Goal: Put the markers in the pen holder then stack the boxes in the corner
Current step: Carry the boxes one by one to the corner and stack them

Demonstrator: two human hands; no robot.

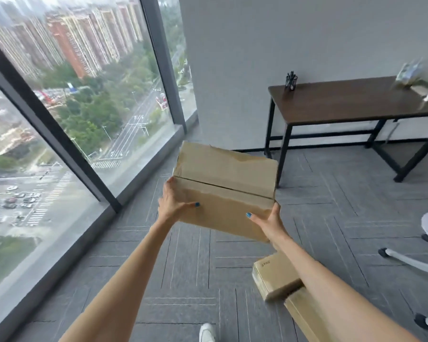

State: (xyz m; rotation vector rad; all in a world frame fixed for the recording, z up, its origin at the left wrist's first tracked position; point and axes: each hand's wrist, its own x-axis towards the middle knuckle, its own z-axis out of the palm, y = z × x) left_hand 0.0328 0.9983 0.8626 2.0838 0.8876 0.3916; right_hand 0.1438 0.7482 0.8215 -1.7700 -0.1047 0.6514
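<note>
I hold a brown cardboard box [226,183] in the air with both hands, its flaps closed along a middle seam. My left hand [172,206] grips its left edge and my right hand [269,222] grips its near right corner. The box hangs above the grey carpet, in front of the room corner [190,134] where the window meets the white wall. Two more cardboard boxes lie on the floor under my right forearm: a smaller one [273,277] and a longer one [304,317]. A black mesh pen holder [291,81] with dark markers in it stands on the desk's left end.
A dark wooden desk [351,101] with black metal legs stands against the wall at right, with packets [412,75] on its far end. A white office chair base [420,262] is at the right edge. Floor-to-ceiling windows [72,119] run along the left. My white shoe [206,333] shows below.
</note>
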